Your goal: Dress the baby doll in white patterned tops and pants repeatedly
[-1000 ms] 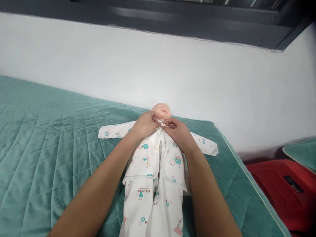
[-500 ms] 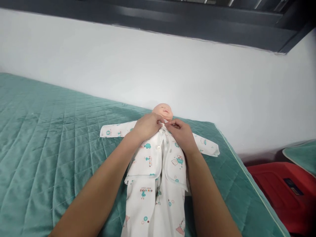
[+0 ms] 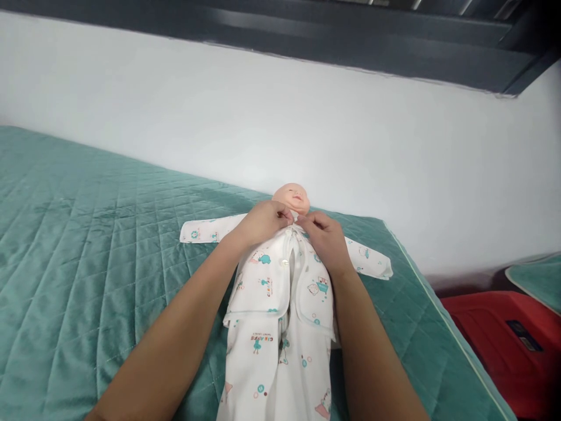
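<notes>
A baby doll (image 3: 292, 196) lies on its back, dressed in a white printed jacket (image 3: 258, 280) and matching trousers (image 3: 249, 374). Both hands meet at the jacket's neckline, just below the doll's chin. My left hand (image 3: 267, 222) pinches the collar edge between thumb and fingertips. From the other side, my right hand (image 3: 324, 234) pinches the opposite edge close by. Below the hands the jacket front hangs apart, with a button (image 3: 284, 262) showing on one edge. Whatever fastening lies between the fingertips is too small to make out. The jacket sleeves stretch out flat to both sides.
A green quilted bedspread (image 3: 109, 251) lies under the doll, its piped edge running down on the right. Beyond it stands a red plastic stool or box (image 3: 491, 333) with a dark label. A white wall (image 3: 219, 111) rises behind, below a dark window frame (image 3: 272, 35).
Fingertips have shifted slightly at the collar, both hands still pinching there. The whole view has moved a little; the doll and its clothes lie as before.
</notes>
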A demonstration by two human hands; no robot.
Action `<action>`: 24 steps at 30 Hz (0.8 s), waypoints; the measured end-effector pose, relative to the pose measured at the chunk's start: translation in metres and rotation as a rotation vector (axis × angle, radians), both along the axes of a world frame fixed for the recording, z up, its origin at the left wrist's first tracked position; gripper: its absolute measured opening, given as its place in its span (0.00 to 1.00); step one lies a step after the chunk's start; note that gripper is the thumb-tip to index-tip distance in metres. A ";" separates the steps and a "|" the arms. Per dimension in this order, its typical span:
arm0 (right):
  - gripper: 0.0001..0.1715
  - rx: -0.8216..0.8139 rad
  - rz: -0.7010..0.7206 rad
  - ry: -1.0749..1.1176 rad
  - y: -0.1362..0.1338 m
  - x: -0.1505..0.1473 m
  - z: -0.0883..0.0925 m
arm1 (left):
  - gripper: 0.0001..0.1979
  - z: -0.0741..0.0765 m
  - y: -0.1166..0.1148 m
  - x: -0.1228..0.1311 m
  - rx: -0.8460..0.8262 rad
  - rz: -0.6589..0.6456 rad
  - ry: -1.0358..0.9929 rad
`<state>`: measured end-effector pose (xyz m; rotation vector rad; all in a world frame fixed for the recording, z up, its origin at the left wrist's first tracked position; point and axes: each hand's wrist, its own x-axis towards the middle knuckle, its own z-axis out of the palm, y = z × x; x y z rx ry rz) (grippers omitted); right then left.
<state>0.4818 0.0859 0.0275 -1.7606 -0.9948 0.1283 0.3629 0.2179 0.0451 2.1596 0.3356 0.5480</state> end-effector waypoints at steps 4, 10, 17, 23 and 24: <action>0.19 0.028 0.028 -0.026 0.000 0.000 0.000 | 0.07 -0.001 0.000 0.000 -0.066 -0.009 -0.013; 0.18 0.069 0.073 -0.092 -0.001 0.000 -0.002 | 0.04 -0.003 -0.006 0.005 -0.314 0.073 -0.058; 0.17 0.069 0.060 -0.159 -0.003 -0.006 0.001 | 0.04 -0.003 -0.010 0.006 -0.682 0.098 -0.076; 0.16 0.009 0.021 -0.115 -0.001 -0.007 0.003 | 0.04 -0.005 -0.009 0.009 -0.535 0.131 -0.081; 0.15 -0.002 0.015 -0.110 -0.001 -0.006 0.003 | 0.04 -0.005 -0.009 0.010 -0.446 0.168 -0.087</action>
